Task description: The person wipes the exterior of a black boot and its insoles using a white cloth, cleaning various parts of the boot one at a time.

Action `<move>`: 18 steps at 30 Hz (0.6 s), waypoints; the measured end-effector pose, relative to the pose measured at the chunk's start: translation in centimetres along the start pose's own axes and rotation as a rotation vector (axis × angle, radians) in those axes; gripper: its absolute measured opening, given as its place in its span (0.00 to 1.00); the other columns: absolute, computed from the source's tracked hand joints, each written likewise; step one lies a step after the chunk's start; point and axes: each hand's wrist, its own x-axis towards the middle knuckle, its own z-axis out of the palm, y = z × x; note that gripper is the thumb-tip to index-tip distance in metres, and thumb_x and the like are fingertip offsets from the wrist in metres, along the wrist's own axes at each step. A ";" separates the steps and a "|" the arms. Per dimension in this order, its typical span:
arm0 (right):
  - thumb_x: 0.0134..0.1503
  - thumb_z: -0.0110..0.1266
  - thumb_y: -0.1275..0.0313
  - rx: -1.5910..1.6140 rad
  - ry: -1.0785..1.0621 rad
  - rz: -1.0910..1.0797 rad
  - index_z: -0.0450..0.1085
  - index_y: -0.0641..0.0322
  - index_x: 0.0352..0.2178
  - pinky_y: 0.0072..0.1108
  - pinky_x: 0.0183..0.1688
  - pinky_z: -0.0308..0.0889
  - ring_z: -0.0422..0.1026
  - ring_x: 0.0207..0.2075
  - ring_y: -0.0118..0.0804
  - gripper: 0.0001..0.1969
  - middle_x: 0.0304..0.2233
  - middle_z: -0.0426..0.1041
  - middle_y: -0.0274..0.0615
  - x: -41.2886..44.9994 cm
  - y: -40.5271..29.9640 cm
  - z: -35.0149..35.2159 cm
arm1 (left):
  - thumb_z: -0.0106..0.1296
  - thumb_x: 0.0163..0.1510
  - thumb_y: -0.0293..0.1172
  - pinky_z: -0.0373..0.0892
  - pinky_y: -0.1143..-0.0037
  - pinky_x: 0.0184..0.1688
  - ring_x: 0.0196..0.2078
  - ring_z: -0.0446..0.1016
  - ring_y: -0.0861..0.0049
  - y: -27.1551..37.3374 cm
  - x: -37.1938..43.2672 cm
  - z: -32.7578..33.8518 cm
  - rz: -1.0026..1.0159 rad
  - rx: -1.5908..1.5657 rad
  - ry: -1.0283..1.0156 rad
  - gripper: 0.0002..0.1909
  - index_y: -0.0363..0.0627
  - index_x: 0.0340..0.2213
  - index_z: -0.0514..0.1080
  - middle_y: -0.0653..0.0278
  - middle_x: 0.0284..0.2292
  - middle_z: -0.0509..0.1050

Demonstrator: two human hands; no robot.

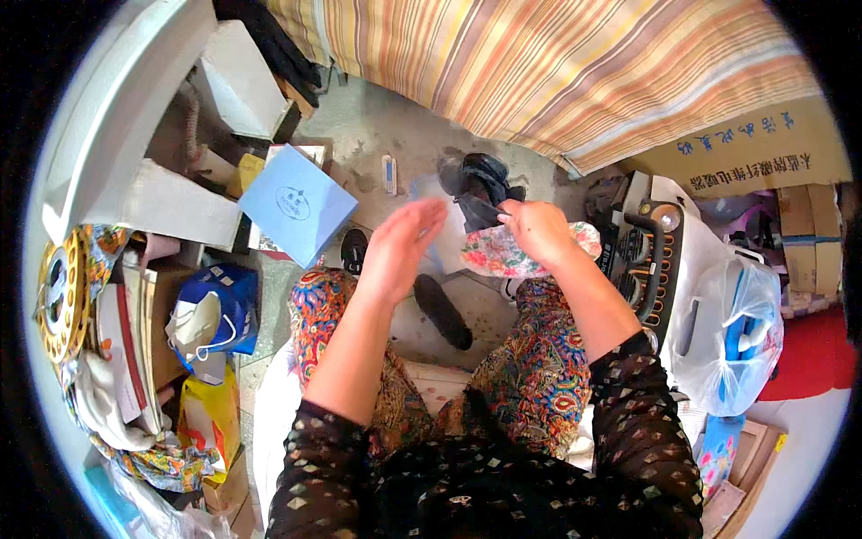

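Note:
My left hand (403, 252) is raised over the floor with its fingers stretched out, somewhat blurred, and nothing shows in it. To its right, the fingers of my right hand (541, 232) pinch the edge of a black item (477, 212), apparently a shoe; its lower part is hard to make out. Directly beneath that hand lies a pale floral insole-shaped pad (486, 255), partly hidden by it. A dark insole (442, 312) rests on the floor between my knees. Under the black item a pale sheet (438, 202) is spread.
A light blue box (298, 205) sits on other boxes at left. A small blue-and-white object (389, 175) lies on the floor. At right stands an appliance with a black handle (652, 269), beside a clear plastic bag (737, 337). Striped cloth (539, 74) hangs at the far side.

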 end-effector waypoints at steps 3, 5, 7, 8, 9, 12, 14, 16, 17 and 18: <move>0.48 0.45 0.67 -0.122 0.050 -0.072 0.68 0.55 0.31 0.35 0.25 0.62 0.68 0.23 0.51 0.09 0.20 0.69 0.48 -1.7 -2.1 -2.0 | 0.37 0.53 0.32 0.52 0.69 0.55 0.51 0.58 0.64 2.2 1.0 3.4 0.033 -0.076 -0.101 0.20 0.27 0.44 0.57 0.48 0.47 0.59; 0.48 0.45 0.68 -0.180 0.073 -0.101 0.68 0.55 0.31 0.33 0.24 0.63 0.69 0.23 0.49 0.09 0.20 0.69 0.47 -2.7 -3.1 -2.5 | 0.35 0.52 0.30 0.50 0.68 0.56 0.52 0.55 0.62 2.9 1.2 4.8 -0.089 -0.157 0.015 0.21 0.24 0.44 0.54 0.46 0.48 0.56; 0.45 0.44 0.70 -0.295 0.135 -0.199 0.67 0.56 0.27 0.31 0.22 0.64 0.69 0.21 0.45 0.07 0.18 0.68 0.44 -3.8 -3.8 -2.9 | 0.34 0.52 0.29 0.50 0.68 0.56 0.52 0.55 0.61 3.0 1.3 6.3 -0.156 -0.248 0.077 0.20 0.24 0.44 0.54 0.45 0.48 0.56; 0.45 0.44 0.70 -0.292 0.142 -0.194 0.67 0.56 0.27 0.31 0.22 0.64 0.69 0.21 0.45 0.07 0.18 0.68 0.44 -4.4 -4.1 -2.8 | 0.34 0.51 0.27 0.50 0.68 0.56 0.51 0.55 0.60 2.9 1.4 7.0 -0.230 -0.345 0.141 0.20 0.24 0.43 0.54 0.44 0.47 0.56; 0.44 0.43 0.72 -0.293 0.155 -0.202 0.65 0.58 0.26 0.31 0.22 0.64 0.70 0.21 0.45 0.06 0.19 0.69 0.46 -4.9 -4.6 -2.7 | 0.34 0.51 0.27 0.50 0.68 0.56 0.51 0.55 0.60 2.6 1.5 7.4 -0.222 -0.341 0.137 0.20 0.24 0.43 0.54 0.44 0.47 0.56; 0.43 0.42 0.74 -0.296 0.187 -0.204 0.64 0.61 0.25 0.30 0.21 0.65 0.71 0.21 0.45 0.05 0.20 0.69 0.47 -5.9 -5.4 -1.6 | 0.33 0.50 0.24 0.52 0.69 0.53 0.48 0.58 0.61 0.1 2.6 7.5 -0.294 -0.449 0.243 0.16 0.28 0.41 0.56 0.48 0.45 0.59; 0.43 0.43 0.74 -0.268 0.285 -0.211 0.63 0.59 0.24 0.30 0.20 0.64 0.69 0.18 0.43 0.04 0.17 0.67 0.44 -6.6 -5.6 -0.4 | 0.36 0.47 0.25 0.62 0.69 0.39 0.36 0.63 0.67 -2.2 3.4 7.2 -0.153 -0.495 0.616 0.13 0.35 0.36 0.62 0.57 0.39 0.64; 0.43 0.44 0.73 -0.295 0.277 -0.235 0.63 0.59 0.26 0.30 0.19 0.64 0.68 0.18 0.43 0.06 0.17 0.66 0.44 -7.0 -6.6 0.6 | 0.36 0.47 0.25 0.62 0.69 0.37 0.36 0.63 0.67 -4.5 4.5 5.4 -0.122 -0.538 0.673 0.13 0.36 0.36 0.62 0.58 0.38 0.64; 0.42 0.44 0.73 -0.231 0.317 -0.246 0.63 0.59 0.26 0.30 0.19 0.64 0.68 0.18 0.43 0.06 0.17 0.66 0.44 -7.4 -7.2 0.8 | 0.36 0.46 0.25 0.62 0.69 0.36 0.35 0.63 0.67 -5.7 5.3 4.5 -0.101 -0.586 0.727 0.13 0.36 0.36 0.62 0.59 0.38 0.64; 0.42 0.44 0.73 -0.159 0.353 -0.266 0.63 0.59 0.26 0.30 0.19 0.64 0.68 0.18 0.43 0.06 0.18 0.66 0.44 -7.8 -8.1 1.2 | 0.36 0.46 0.25 0.63 0.68 0.35 0.35 0.63 0.68 -6.5 5.9 3.2 -0.071 -0.635 0.789 0.14 0.37 0.36 0.63 0.60 0.38 0.64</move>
